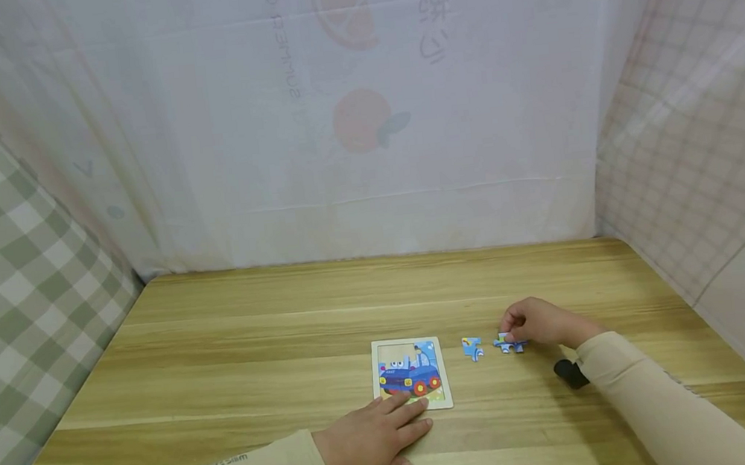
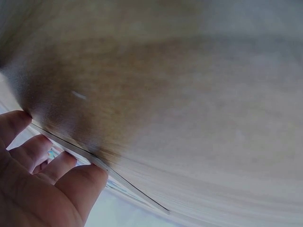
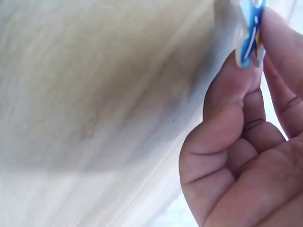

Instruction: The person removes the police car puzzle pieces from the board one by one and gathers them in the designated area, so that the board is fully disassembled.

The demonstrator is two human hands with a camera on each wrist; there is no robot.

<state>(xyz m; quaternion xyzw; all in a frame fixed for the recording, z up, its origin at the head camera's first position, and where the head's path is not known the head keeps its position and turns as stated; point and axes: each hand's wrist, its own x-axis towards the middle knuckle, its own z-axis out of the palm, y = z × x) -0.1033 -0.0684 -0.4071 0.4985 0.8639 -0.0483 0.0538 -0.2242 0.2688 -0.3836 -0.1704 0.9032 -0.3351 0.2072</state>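
Observation:
A square puzzle board (image 1: pixel 447 390) with a white frame lies on the table, showing a blue cartoon car with red wheels. Its upper left part is bare beige. My left hand (image 1: pixel 369 442) rests along the board's near edge, fingers extended over the frame. In the left wrist view, the fingertips (image 2: pixel 87 177) touch that edge. To the right of the board lies a loose blue puzzle piece (image 1: pixel 473 348). Farther right, my right hand (image 1: pixel 543 321) pinches a blue puzzle piece (image 3: pixel 249 35) between thumb and finger; the fingers partly cover it in the head view.
The wooden table (image 1: pixel 254 334) ends at a pale curtain (image 1: pixel 238 163) at the back. Checked cloth (image 1: pixel 10 245) hangs on the left, more cloth (image 1: pixel 705 118) on the right. A small black object (image 1: pixel 569 374) shows by my right sleeve.

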